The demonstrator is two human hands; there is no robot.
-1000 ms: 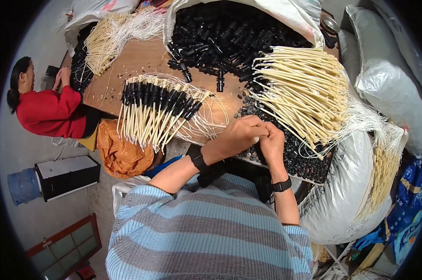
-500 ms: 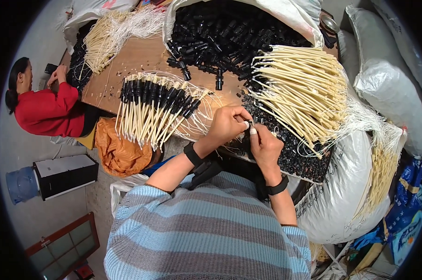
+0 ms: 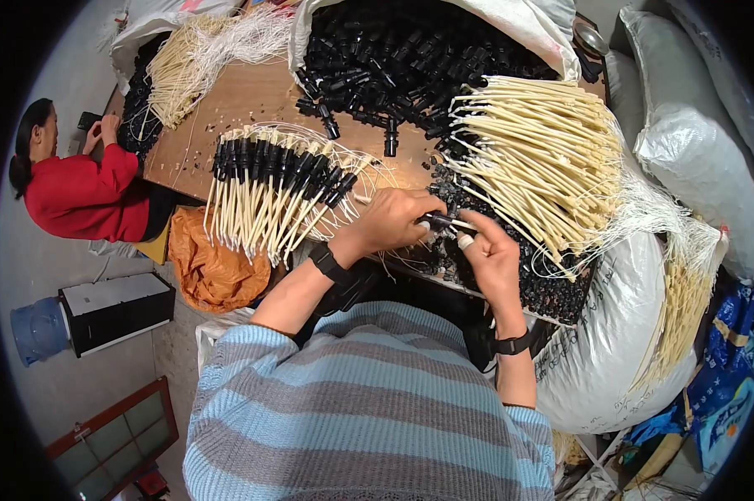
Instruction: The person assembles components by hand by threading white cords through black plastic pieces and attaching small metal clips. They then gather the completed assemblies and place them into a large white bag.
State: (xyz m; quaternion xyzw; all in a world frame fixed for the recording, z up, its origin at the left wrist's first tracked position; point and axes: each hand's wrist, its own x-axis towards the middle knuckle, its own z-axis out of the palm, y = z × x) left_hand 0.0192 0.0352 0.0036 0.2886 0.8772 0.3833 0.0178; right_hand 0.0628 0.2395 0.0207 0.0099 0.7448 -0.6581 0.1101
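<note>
1. Right, left hand [image 3: 391, 221] is curled shut around a small black connector [image 3: 438, 221], pinching it at the body; the piece sits between both hands, just over the near edge of the wooden table [image 3: 226, 108].
2. Right hand [image 3: 489, 255] meets it from the other side; thumb and forefinger closed on the connector's tip, where a cream tube end shows; both wrists carry dark bands.
3. Finished row [image 3: 272, 196] lies just left of the left hand: black caps up top, cream tubes fanned down over the table edge.
4. Loose cream tubes [image 3: 535, 159] are heaped right of the hands, thin white wires trailing off them over a white sack [image 3: 602, 359]; the sack carries dark print on its side, too small to read.
5. Black connector pile [image 3: 393, 58] fills an open white bag at the table's far side; a shallower bed of black parts [image 3: 552, 288] lies under the right hand.
6. Orange bag [image 3: 210, 267] is slumped on the floor below the table; blue printed bags [image 3: 727, 392] at far right.
7. Another person in a red top [image 3: 85, 196] sits at the table's left end, hands up at another pile.
</note>
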